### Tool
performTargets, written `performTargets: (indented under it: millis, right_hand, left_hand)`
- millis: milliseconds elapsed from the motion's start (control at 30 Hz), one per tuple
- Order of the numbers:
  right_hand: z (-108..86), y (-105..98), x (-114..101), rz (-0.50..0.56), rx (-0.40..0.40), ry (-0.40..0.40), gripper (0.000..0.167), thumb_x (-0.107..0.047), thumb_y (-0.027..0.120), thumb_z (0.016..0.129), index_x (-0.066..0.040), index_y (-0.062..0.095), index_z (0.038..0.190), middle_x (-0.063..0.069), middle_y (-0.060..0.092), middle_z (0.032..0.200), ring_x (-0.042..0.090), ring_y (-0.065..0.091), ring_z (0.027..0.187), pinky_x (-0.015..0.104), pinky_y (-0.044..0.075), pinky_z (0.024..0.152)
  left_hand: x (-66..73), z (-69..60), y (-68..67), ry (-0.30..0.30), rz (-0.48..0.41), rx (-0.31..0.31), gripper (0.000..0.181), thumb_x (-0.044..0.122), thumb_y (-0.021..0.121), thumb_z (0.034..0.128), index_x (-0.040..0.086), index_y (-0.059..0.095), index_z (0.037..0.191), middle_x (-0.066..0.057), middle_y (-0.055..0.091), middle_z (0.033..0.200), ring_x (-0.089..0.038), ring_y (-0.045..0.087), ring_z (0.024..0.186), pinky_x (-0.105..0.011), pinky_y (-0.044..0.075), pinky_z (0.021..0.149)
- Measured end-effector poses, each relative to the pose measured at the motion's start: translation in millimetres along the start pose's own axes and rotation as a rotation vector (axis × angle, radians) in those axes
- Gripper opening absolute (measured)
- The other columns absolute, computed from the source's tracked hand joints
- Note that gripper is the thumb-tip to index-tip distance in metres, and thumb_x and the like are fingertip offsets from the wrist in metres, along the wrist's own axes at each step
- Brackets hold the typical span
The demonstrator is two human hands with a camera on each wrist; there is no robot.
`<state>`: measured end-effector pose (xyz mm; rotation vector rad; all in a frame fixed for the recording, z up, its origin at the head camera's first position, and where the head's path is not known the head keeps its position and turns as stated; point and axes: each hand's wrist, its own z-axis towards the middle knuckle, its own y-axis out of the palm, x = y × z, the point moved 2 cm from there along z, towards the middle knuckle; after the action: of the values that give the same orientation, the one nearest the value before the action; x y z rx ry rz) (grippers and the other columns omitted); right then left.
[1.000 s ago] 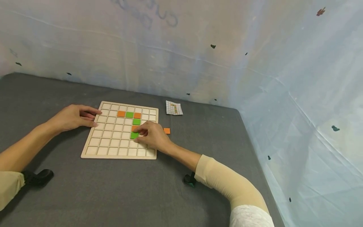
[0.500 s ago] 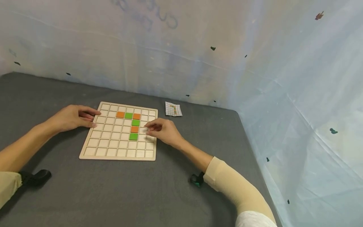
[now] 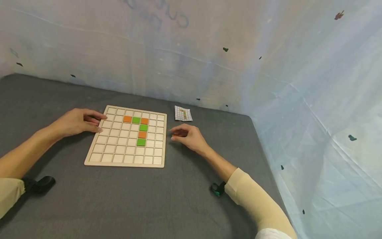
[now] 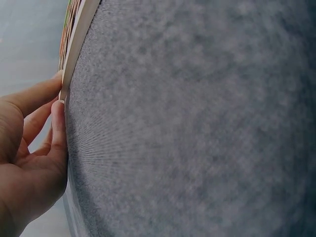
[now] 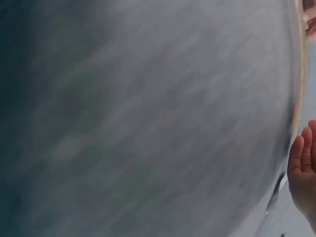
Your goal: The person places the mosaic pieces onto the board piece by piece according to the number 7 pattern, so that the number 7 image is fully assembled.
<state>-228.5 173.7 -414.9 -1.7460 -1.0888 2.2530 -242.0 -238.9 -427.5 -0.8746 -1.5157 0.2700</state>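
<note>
A pale wooden grid board (image 3: 111, 148) lies on the table. Three orange tiles (image 3: 127, 119) and three green tiles (image 3: 141, 142) sit in its cells, forming a short row and a column down from its right end. My left hand (image 3: 73, 122) rests its thumb and fingertips against the board's left edge, also visible in the left wrist view. Just off the board's right edge, my right hand (image 3: 191, 137) is low over the table, thumb and index finger apart. A loose orange tile lay at this spot earlier; the fingers now mostly hide it.
A small printed grid card (image 3: 183, 114) with a coloured pattern lies behind the right hand. The dark grey tabletop (image 3: 125, 202) meets a pale sheet (image 3: 143, 59) at the back and right.
My right hand has left the green tile at the column's lower end and moved right, off the board, to the loose orange tile's spot. The left hand stays at the board's edge.
</note>
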Motion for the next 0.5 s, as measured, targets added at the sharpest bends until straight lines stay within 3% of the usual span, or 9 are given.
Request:
performTargets:
  millis: [167,400,500]
  right_hand:
    - [-5.2,-6,13,-0.084,0.015,0.014,0.031,-0.017,0.08,0.087,-0.013,0.073,0.117,-0.003,0.069,0.113,0.014,0.064,0.101,0.028,0.053,0.084]
    - [-8.3,-7,21,-0.155,0.008,0.032,0.042,-0.014,0.08,0.086,-0.011,0.067,0.126,0.0,0.069,0.113,0.012,0.062,0.099,0.026,0.051,0.087]
    - [-7.5,-5,21,-0.19,0.015,0.033,0.039,-0.015,0.08,0.086,-0.012,0.068,0.123,0.0,0.069,0.112,0.011,0.061,0.097,0.025,0.051,0.086]
  left_hand:
    - [-0.4,-0.2,0.5,-0.004,-0.001,0.004,0.062,0.038,0.077,0.0886,0.006,0.058,0.138,-0.019,0.06,0.129,-0.023,0.059,0.109,-0.025,0.051,0.077]
    - [0.5,-0.6,0.9,0.003,0.0,-0.001,0.063,0.039,0.077,0.0883,0.005,0.058,0.138,-0.021,0.059,0.129,-0.029,0.059,0.112,-0.027,0.051,0.079]
    - [2.2,-1.0,0.0,0.004,-0.001,-0.007,0.063,0.037,0.077,0.0887,0.004,0.058,0.139,-0.021,0.059,0.13,-0.032,0.058,0.114,-0.027,0.052,0.079]
